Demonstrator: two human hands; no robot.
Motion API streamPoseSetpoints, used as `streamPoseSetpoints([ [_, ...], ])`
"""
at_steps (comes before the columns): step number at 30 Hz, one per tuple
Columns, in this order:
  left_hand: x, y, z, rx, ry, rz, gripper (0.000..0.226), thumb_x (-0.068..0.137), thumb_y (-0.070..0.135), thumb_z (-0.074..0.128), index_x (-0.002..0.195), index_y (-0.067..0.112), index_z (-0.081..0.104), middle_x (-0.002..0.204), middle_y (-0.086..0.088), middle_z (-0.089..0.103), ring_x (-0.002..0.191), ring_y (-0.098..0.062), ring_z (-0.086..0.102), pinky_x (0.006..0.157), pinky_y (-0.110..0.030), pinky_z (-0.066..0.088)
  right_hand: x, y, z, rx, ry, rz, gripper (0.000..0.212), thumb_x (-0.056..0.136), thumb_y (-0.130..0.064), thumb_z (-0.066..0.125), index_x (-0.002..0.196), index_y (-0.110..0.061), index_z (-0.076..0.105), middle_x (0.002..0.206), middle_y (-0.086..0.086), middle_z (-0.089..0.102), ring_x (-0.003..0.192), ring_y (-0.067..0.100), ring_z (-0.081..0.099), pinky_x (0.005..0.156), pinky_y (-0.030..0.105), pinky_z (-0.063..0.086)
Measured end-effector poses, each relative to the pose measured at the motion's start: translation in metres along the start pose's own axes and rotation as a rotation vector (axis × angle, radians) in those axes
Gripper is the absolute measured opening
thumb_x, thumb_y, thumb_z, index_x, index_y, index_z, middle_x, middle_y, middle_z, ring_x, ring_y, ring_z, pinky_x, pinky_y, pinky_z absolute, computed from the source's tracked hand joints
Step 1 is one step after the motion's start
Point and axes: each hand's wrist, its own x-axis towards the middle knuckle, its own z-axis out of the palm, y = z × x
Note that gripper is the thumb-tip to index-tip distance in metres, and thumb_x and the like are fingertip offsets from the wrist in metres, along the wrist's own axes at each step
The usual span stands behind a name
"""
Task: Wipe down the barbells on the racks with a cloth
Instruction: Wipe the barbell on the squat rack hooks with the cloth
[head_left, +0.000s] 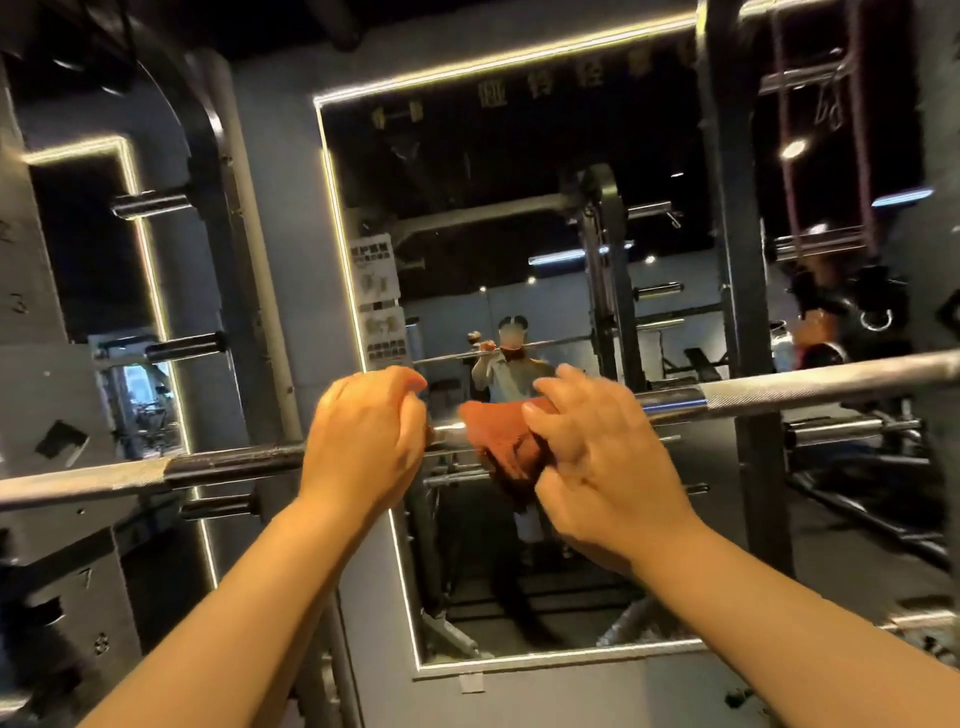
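Note:
A steel barbell (779, 389) runs across the view at chest height, sloping up to the right, with knurled sections at both ends. My left hand (366, 441) grips the bar near its middle, fingers curled over the top. Just to the right, an orange-red cloth (501, 436) is draped over the bar. My right hand (592, 457) holds the cloth against the bar, fingers bent over it. The bar under both hands and the cloth is hidden.
A lit wall mirror (363, 322) directly ahead reflects a person at the bar. Dark rack uprights stand at the left (228, 270) and right (737, 260), with plate pegs (150, 202) jutting out on the left. More gym gear fills the right side.

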Motion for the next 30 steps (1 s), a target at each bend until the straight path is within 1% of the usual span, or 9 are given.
streamPoseSetpoints([
  [2, 0.003, 0.002, 0.003, 0.094, -0.055, -0.031, 0.042, 0.098, 0.030, 0.032, 0.122, 0.023, 0.066, 0.111, -0.001, 0.071, 0.100, -0.022, 0.066, 0.096, -0.042, 0.050, -0.003, 0.000, -0.004, 0.009, 0.067, 0.047, 0.041, 0.082, -0.026, 0.051, 0.119, -0.009, 0.049, 0.136, 0.020, 0.056, 0.138, 0.039, 0.044, 0.122, 0.051, 0.025],
  [5, 0.007, 0.006, 0.006, 0.127, -0.161, -0.131, 0.036, 0.104, 0.031, 0.033, 0.131, 0.034, 0.057, 0.118, 0.001, 0.069, 0.099, -0.024, 0.065, 0.083, -0.044, 0.056, 0.004, -0.023, 0.002, 0.002, 0.138, 0.198, 0.031, 0.090, -0.031, 0.048, 0.111, -0.008, 0.047, 0.135, 0.015, 0.043, 0.141, 0.038, 0.036, 0.127, 0.050, 0.006],
  [9, 0.008, 0.005, 0.002, 0.125, -0.234, -0.153, 0.034, 0.106, 0.036, 0.028, 0.132, 0.037, 0.051, 0.111, 0.002, 0.067, 0.092, -0.023, 0.062, 0.082, -0.044, 0.054, 0.015, -0.065, 0.036, -0.184, 0.009, 0.268, 0.059, 0.099, -0.051, 0.042, 0.148, -0.017, 0.039, 0.136, 0.016, 0.043, 0.138, 0.041, 0.036, 0.122, 0.064, 0.013],
  [11, 0.005, 0.003, -0.002, 0.095, -0.240, -0.140, 0.033, 0.107, 0.038, 0.027, 0.130, 0.034, 0.050, 0.102, 0.002, 0.064, 0.086, -0.022, 0.060, 0.080, -0.044, 0.055, 0.012, -0.071, 0.050, -0.268, -0.013, 0.175, 0.074, 0.094, -0.052, 0.055, 0.157, -0.024, 0.028, 0.142, 0.016, 0.033, 0.137, 0.039, 0.031, 0.117, 0.064, 0.027],
  [13, 0.001, 0.001, -0.003, 0.091, -0.217, -0.112, 0.033, 0.107, 0.038, 0.026, 0.129, 0.034, 0.051, 0.096, 0.005, 0.063, 0.082, -0.019, 0.059, 0.076, -0.040, 0.054, 0.008, -0.058, 0.054, -0.359, 0.016, 0.071, 0.092, 0.082, -0.040, 0.074, 0.158, -0.025, 0.023, 0.144, 0.013, 0.034, 0.137, 0.036, 0.032, 0.121, 0.059, 0.018],
  [18, -0.001, -0.002, -0.002, 0.112, -0.199, -0.064, 0.036, 0.107, 0.037, 0.025, 0.130, 0.031, 0.051, 0.086, 0.008, 0.060, 0.071, -0.015, 0.056, 0.067, -0.037, 0.048, -0.010, -0.002, 0.034, -0.475, 0.152, 0.012, 0.053, 0.102, -0.025, 0.046, 0.154, -0.029, 0.037, 0.144, 0.003, 0.047, 0.136, 0.029, 0.043, 0.119, 0.049, 0.024],
  [21, 0.000, -0.001, -0.001, 0.132, -0.190, -0.057, 0.038, 0.106, 0.036, 0.022, 0.132, 0.029, 0.050, 0.093, 0.001, 0.067, 0.076, -0.023, 0.057, 0.070, -0.040, 0.045, -0.024, 0.009, 0.027, -0.460, 0.165, 0.120, 0.061, 0.092, -0.027, 0.058, 0.150, -0.028, 0.040, 0.147, 0.006, 0.038, 0.140, 0.032, 0.037, 0.123, 0.051, 0.016],
  [24, 0.000, 0.001, -0.002, 0.149, -0.202, -0.057, 0.037, 0.105, 0.033, 0.024, 0.132, 0.027, 0.049, 0.096, -0.003, 0.069, 0.077, -0.028, 0.058, 0.071, -0.039, 0.041, -0.009, -0.017, 0.035, -0.385, 0.189, 0.240, 0.059, 0.091, -0.028, 0.046, 0.149, -0.026, 0.036, 0.142, 0.012, 0.033, 0.137, 0.037, 0.030, 0.123, 0.054, 0.006],
  [30, -0.003, -0.003, -0.003, 0.200, -0.194, -0.033, 0.032, 0.103, 0.035, 0.024, 0.118, 0.022, 0.049, 0.073, 0.006, 0.051, 0.062, -0.020, 0.050, 0.062, -0.035, 0.037, 0.015, -0.071, 0.059, -0.244, 0.063, 0.166, 0.073, 0.085, -0.030, 0.062, 0.152, -0.029, 0.031, 0.142, 0.009, 0.031, 0.135, 0.032, 0.030, 0.109, 0.063, 0.038],
])
